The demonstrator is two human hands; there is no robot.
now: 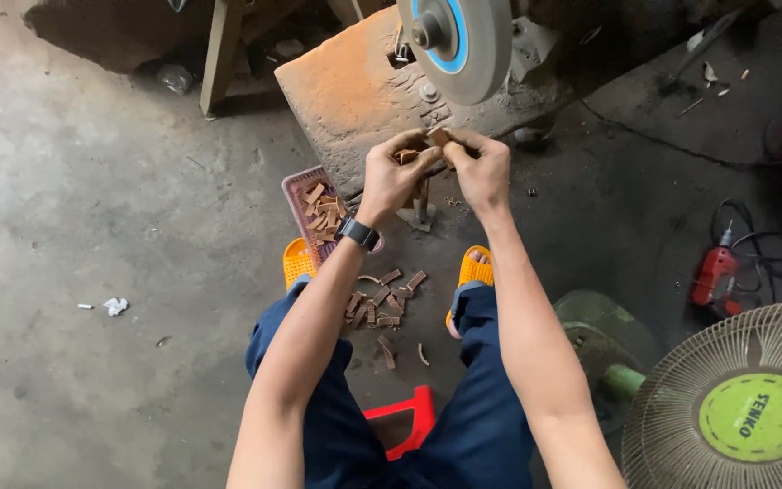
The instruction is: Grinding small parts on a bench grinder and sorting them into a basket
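Below one grinding wheel (456, 36), two hands' fingers (406, 145) pinch perhaps two small brown pieces (437, 137).

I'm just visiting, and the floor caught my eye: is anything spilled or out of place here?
Yes: small brown wooden pieces lie loose on the floor between the person's feet, outside the pink basket. A crumpled white scrap lies alone on the concrete.

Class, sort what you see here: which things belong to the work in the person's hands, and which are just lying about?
In use:
left hand
right hand
small brown wooden pieces in both grips
round grey grinding wheel
pink plastic basket of pieces
loose pieces on floor

Lying about:
red power drill
beige fan
crumpled white scrap
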